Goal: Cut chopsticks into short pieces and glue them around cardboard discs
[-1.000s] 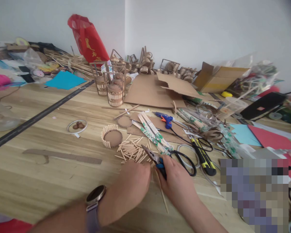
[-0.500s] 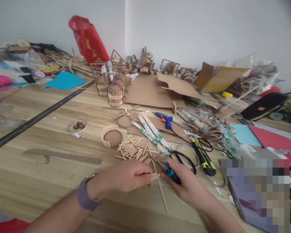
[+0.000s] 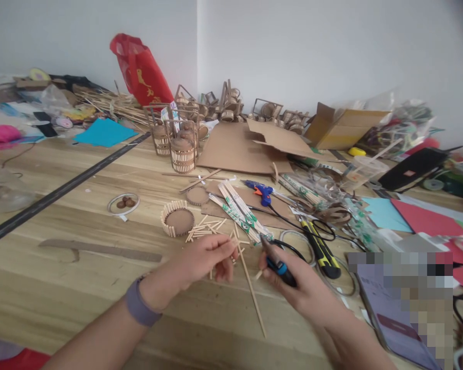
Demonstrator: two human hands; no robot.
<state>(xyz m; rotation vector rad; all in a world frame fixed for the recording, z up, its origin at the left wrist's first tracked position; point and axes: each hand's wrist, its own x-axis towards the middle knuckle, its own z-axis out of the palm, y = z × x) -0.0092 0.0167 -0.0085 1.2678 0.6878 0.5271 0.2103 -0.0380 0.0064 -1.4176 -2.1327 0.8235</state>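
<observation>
My right hand [image 3: 293,275] grips a pair of pliers [image 3: 278,264] with blue and black handles, jaws pointing up and left. A short wooden stick piece [image 3: 259,275] shows at its fingertips. My left hand [image 3: 212,257] is over the near edge of a pile of cut sticks [image 3: 206,229], thumb and forefinger pinched together; what they hold, if anything, I cannot make out. A long thin stick [image 3: 252,298] lies between my hands. Behind the pile is a round cardboard base [image 3: 180,221] with short sticks standing around part of its rim.
Wrapped chopsticks [image 3: 241,208], a blue glue gun [image 3: 261,191] and a yellow-black utility knife [image 3: 321,249] lie beyond and right. A tablet-like device [image 3: 386,308] is at near right. A cardboard strip [image 3: 100,250] lies left. Finished stick baskets [image 3: 183,154] stand behind near cardboard sheets [image 3: 231,146].
My hands have moved apart. The left has gone up and slightly left to the stick pile; the right, still gripping the pliers, has shifted slightly right.
</observation>
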